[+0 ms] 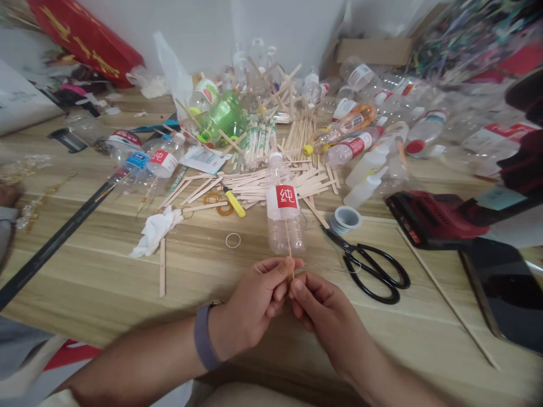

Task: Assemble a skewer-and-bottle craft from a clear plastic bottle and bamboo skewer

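Note:
A clear plastic bottle (275, 226) with a red and white label lies on the wooden table in front of my hands, its cap pointing away. A thin wooden stick (288, 240) runs from over the bottle back to my fingers. My left hand (258, 294), with a purple-grey band at its wrist, pinches the stick just below the bottle's base. Right beside it, my right hand (316, 305) pinches the stick's near end. The fingertips of both hands nearly touch.
Flat wooden sticks (250, 183) are heaped behind the bottle. Black scissors (375, 271), a spool (345, 219), a red power tool (436, 217) and a phone (509, 291) lie to the right. A white tissue (156, 230) is left. Another person's hand (7, 195) shows at the far left.

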Action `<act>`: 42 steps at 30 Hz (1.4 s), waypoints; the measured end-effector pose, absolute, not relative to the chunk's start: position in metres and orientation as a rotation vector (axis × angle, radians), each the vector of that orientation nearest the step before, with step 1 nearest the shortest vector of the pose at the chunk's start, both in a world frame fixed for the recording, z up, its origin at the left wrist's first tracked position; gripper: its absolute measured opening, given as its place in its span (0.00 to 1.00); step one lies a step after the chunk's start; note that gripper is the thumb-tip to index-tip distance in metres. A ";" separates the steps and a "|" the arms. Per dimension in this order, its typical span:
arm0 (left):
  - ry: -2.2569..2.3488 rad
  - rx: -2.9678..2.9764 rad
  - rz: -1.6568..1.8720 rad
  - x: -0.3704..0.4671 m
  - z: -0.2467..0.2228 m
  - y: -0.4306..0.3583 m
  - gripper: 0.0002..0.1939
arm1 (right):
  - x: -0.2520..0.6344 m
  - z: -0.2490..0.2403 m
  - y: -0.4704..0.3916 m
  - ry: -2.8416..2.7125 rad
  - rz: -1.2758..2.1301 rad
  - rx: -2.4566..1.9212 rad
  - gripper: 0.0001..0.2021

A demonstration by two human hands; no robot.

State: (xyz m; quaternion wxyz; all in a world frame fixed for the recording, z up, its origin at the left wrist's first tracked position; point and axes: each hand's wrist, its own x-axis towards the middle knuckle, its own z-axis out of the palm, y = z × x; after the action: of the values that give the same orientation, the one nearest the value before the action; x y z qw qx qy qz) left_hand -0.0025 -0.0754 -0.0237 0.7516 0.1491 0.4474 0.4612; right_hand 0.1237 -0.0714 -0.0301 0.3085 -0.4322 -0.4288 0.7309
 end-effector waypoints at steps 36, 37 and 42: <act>0.951 0.445 0.781 -0.019 -0.010 -0.066 0.19 | 0.138 -0.020 -0.069 -0.490 2.333 -0.914 0.13; 0.981 0.469 0.778 -0.018 -0.011 -0.065 0.20 | 0.138 -0.021 -0.073 -0.502 2.392 -0.906 0.13; 1.063 0.685 0.804 -0.020 -0.011 -0.064 0.19 | 0.137 -0.033 -0.085 -0.248 2.735 -0.668 0.18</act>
State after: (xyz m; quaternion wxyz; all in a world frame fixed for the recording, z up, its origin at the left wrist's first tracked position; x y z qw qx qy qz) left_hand -0.0199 -0.0640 -0.0105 0.7322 0.3113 0.4832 0.3654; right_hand 0.1366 -0.0850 -0.0332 0.1571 -0.2333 -0.0865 0.9557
